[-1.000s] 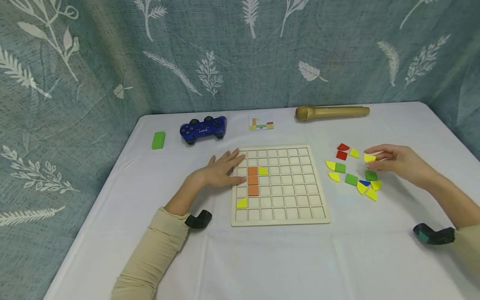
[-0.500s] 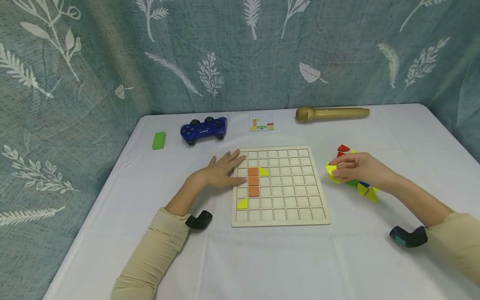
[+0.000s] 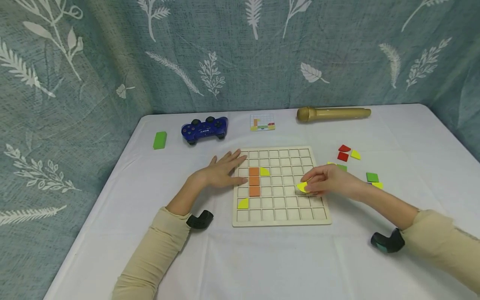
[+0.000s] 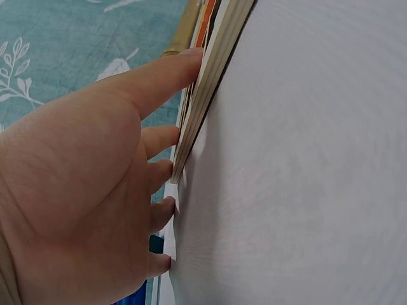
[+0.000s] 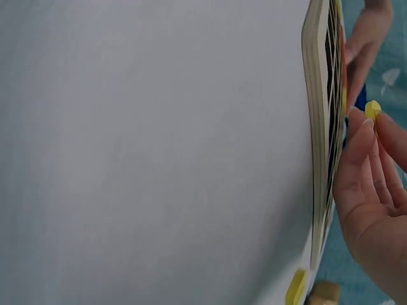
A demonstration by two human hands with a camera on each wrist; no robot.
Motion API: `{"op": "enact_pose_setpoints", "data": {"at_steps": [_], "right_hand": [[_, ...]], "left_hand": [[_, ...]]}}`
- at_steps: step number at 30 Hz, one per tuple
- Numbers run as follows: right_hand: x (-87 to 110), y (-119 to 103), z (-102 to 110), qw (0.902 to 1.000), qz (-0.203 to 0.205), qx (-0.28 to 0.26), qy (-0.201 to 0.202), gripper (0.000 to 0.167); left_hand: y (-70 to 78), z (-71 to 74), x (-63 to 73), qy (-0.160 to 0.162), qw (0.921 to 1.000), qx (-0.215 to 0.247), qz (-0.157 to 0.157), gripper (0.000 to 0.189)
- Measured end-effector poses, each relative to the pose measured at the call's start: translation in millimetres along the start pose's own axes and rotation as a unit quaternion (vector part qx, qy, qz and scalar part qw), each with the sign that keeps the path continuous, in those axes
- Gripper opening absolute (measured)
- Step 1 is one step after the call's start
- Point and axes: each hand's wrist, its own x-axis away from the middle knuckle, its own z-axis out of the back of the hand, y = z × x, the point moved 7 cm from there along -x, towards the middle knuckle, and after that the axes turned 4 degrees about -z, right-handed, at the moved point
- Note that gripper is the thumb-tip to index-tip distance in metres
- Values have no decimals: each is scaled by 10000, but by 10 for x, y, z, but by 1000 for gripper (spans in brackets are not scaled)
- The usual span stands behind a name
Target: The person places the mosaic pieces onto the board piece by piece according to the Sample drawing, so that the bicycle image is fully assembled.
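A pale wooden grid board [image 3: 282,212] lies on the white-covered table. On its left side sit several orange square tiles [image 3: 254,181], with a yellow quarter-round tile [image 3: 264,171] beside the top one and a second yellow tile [image 3: 243,203] lower left. My left hand [image 3: 221,171] rests on the board's left edge, fingers spread; the left wrist view shows its thumb touching the board's rim. Over the board's right part, my right hand [image 3: 328,181] pinches a yellow quarter-round tile [image 3: 302,187] between thumb and fingers, also visible in the right wrist view as a yellow tile [image 5: 372,110].
Right of the board lie loose tiles, among them a red tile [image 3: 343,156], a yellow tile [image 3: 355,154] and a green tile [image 3: 372,177]; my right hand hides some. Behind stand a blue game controller [image 3: 204,130], a pattern card [image 3: 262,122], a gold microphone [image 3: 333,113] and a green block [image 3: 160,140].
My right hand has moved left from the loose tiles to above the board, carrying the yellow quarter-round tile. The left hand has stayed on the board's edge.
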Motion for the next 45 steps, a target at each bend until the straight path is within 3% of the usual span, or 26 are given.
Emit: {"op": "enact_pose_setpoints", "data": {"at_steps": [11,22,33,45], "right_hand": [[-142,-169,-471,9980,173,79,-609,26],[-253,-324,-870,9957,304,34,-878,19],[-314,-421,-1189,9950,53,-141,-991,15],[-378,-520,-1352,9984,43,93,-553,14]], "left_hand": [[-5,5,-2,-20,10000,37,56,81],[14,19,-9,11,10000,21,45,83],[36,43,9,45,10000,48,7,83],[13,29,2,27,10000,-9,32,81]]}}
